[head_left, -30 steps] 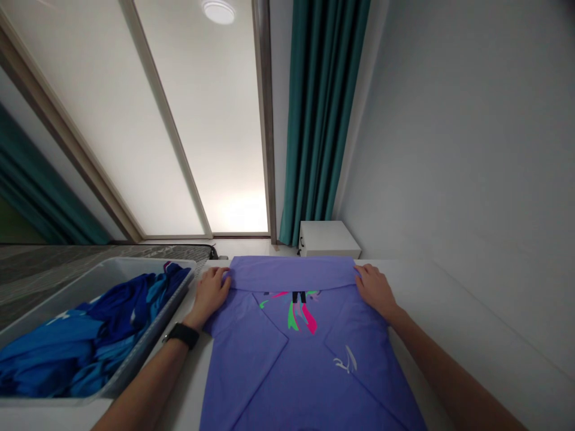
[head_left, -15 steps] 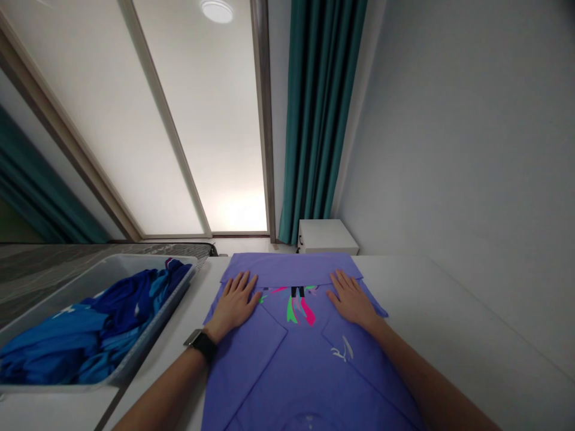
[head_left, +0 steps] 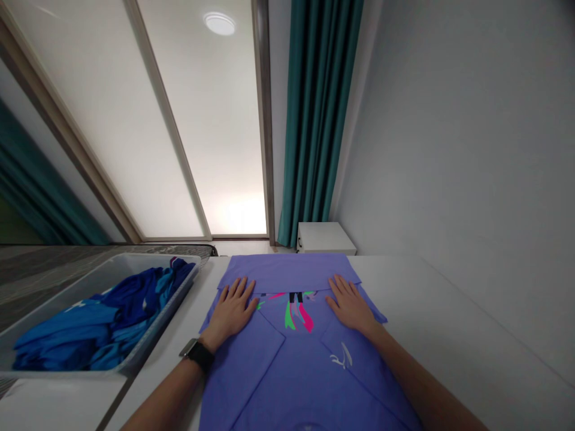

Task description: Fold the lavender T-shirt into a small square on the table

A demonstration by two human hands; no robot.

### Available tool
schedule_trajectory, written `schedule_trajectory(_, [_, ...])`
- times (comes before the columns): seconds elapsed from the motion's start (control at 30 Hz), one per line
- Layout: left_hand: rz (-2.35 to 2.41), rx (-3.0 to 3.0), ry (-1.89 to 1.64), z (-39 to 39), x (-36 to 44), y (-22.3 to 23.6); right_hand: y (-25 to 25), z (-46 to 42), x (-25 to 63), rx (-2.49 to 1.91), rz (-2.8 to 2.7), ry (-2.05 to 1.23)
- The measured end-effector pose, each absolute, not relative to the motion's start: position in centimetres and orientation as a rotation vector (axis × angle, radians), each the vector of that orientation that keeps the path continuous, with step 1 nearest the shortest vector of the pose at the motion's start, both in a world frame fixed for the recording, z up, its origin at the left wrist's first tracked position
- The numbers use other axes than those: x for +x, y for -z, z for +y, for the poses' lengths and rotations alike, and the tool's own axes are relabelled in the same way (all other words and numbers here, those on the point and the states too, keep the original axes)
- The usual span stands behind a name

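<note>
A purple T-shirt lies flat on the white table, its collar towards me at the bottom edge. Its far end is folded over in a wide band, which covers the top of a pink, green and black print. Both sleeves lie folded inward across the body. My left hand rests palm down, fingers spread, on the left side, fingertips on the band. On the right side, my right hand lies flat in the same way. A dark watch is on my left wrist. Neither hand grips the cloth.
To the left, a translucent plastic bin holds several crumpled blue garments. The white table reaches to the wall on the right. Beyond its far edge stand a white cabinet, a teal curtain and frosted sliding doors.
The view has shifted slightly. Both hands stay flat on the shirt in nearly the same places, and the folded band looks much the same.
</note>
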State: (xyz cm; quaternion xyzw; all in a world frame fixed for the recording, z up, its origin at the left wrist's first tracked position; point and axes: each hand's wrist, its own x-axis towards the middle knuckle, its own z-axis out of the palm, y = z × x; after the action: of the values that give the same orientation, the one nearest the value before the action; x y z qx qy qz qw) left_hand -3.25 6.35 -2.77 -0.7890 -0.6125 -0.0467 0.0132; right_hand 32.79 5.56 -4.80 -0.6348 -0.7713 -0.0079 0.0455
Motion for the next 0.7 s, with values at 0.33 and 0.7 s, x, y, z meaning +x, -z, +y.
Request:
schedule_trajectory(0.33, [-1.877, -2.456, 0.271, 6.5, -3.5, 3.3, 4.8, 5.4, 32.7, -1.928, -2.330, 0.035])
schedule_trajectory(0.7, [-1.838, -2.505, 0.281, 7.1, -3.9, 3.4, 5.0, 5.1, 33.0, -1.938, -2.286, -0.080])
